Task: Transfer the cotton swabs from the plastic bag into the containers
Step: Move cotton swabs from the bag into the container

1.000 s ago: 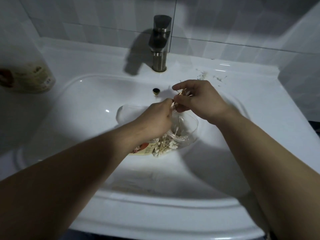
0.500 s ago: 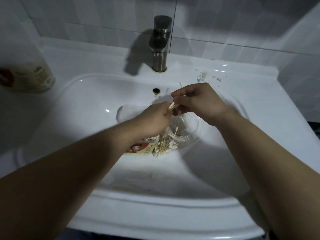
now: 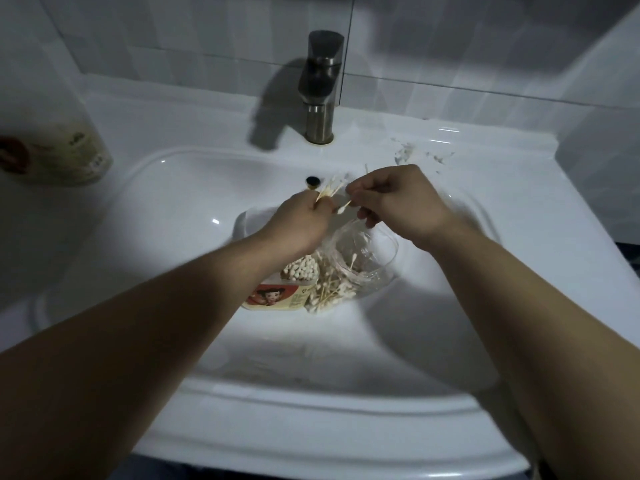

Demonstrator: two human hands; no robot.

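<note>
A clear plastic bag [image 3: 363, 258] lies in the white sink basin [image 3: 173, 209], with loose cotton swabs [image 3: 332, 292] spilling from its near end. Beside it on the left stands a round container [image 3: 273, 297] with a cartoon label, packed with upright swabs [image 3: 300, 271]. My left hand [image 3: 298, 223] grips a small bundle of swabs [image 3: 88, 190] that fans out beyond its fingers. My right hand [image 3: 394, 199] pinches a single swab [image 3: 344, 206] close to the left hand, above the bag.
A metal faucet [image 3: 320, 88] stands behind the basin, with the overflow hole [image 3: 312, 181] below it. A labelled bottle [image 3: 59, 147] sits on the left ledge. Small debris [image 3: 408, 152] lies on the right back ledge. Tiled wall behind.
Both hands have risen a little and drawn apart. The left hand now shows a fanned bundle of swabs, and the container's packed swabs have come into view beneath my left wrist.
</note>
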